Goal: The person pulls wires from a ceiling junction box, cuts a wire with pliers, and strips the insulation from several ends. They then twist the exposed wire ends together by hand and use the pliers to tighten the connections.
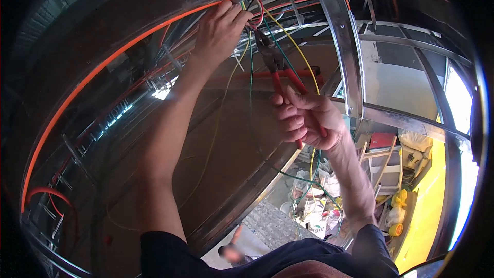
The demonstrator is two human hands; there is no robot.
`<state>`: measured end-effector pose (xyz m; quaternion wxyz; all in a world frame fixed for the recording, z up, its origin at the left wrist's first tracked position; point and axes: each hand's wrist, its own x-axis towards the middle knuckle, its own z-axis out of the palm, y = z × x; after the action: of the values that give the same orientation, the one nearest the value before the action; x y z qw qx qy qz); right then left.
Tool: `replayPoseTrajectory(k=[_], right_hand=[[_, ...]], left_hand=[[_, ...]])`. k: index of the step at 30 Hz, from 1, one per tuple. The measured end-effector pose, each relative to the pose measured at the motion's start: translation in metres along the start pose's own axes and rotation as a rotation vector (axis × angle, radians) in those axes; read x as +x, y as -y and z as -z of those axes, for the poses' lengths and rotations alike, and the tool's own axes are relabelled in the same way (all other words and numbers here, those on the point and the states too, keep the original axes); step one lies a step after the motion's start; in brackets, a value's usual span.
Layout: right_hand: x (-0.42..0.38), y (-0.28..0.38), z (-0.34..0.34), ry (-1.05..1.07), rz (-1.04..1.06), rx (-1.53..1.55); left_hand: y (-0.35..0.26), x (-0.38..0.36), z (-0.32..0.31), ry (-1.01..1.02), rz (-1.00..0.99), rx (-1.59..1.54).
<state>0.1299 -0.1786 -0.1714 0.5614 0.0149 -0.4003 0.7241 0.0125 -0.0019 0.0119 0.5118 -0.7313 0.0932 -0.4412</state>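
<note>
My right hand (307,117) is wrapped round the red handles of a pair of pliers (271,56). The dark jaws point up and touch or nearly touch a bunch of electrical wires (253,20) close under a beam. Up there my left hand (225,27) pinches the wires, its fingertips partly hidden behind the knuckles. Yellow, green, red and white strands come out of the bunch. A yellow wire (294,45) and a green wire (278,46) run down past the pliers. Whether the jaws bite on a wire is too small to tell.
Orange conduit (103,67) curves along the dark beam at left. A metal stud (343,41) stands close to my right hand, joined to a crossbar (411,123). Far below lie bags (315,216), boards and a yellow panel (427,195). Another person (232,252) is on the floor beneath.
</note>
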Motion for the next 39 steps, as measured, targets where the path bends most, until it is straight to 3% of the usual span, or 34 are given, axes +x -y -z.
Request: replayPoseTrajectory(k=[5, 18, 22, 25, 26, 29, 30, 32, 34, 36, 39], right_hand=[[0.006, -0.008, 0.006, 0.087, 0.037, -0.001], [-0.007, 0.012, 0.012, -0.101, -0.024, -0.228], [-0.010, 0.010, 0.000, -0.280, 0.040, -0.477], [-0.012, 0.008, -0.010, -0.547, 0.144, -0.927], [-0.011, 0.007, -0.009, -0.557, 0.148, -0.925], [-0.004, 0.000, -0.010, -0.753, 0.339, -1.274], [-0.005, 0.001, -0.013, -0.765, 0.340, -1.275], [-0.006, 0.005, -0.020, -0.963, 0.159, -1.632], [-0.009, -0.001, -0.029, -0.918, 0.185, -1.570], [-0.010, -0.002, -0.023, -0.753, 0.318, -1.307], [-0.014, 0.002, -0.021, -0.714, 0.279, -1.293]], left_hand=[[-0.004, 0.000, 0.003, 0.003, 0.020, -0.007], [0.014, 0.011, 0.017, 0.146, -0.178, -0.267], [0.013, 0.008, 0.014, 0.142, -0.175, -0.260], [0.010, 0.005, 0.014, 0.122, -0.147, -0.254], [0.008, 0.005, 0.012, 0.093, -0.141, -0.264], [0.009, 0.004, 0.012, 0.122, -0.102, -0.278], [0.010, 0.004, 0.011, 0.116, -0.104, -0.286], [0.010, 0.002, 0.010, 0.071, -0.102, -0.287], [0.009, 0.001, 0.011, 0.066, -0.087, -0.281], [0.010, 0.001, 0.015, 0.142, -0.078, -0.290], [0.011, 0.001, 0.016, 0.145, -0.091, -0.310]])
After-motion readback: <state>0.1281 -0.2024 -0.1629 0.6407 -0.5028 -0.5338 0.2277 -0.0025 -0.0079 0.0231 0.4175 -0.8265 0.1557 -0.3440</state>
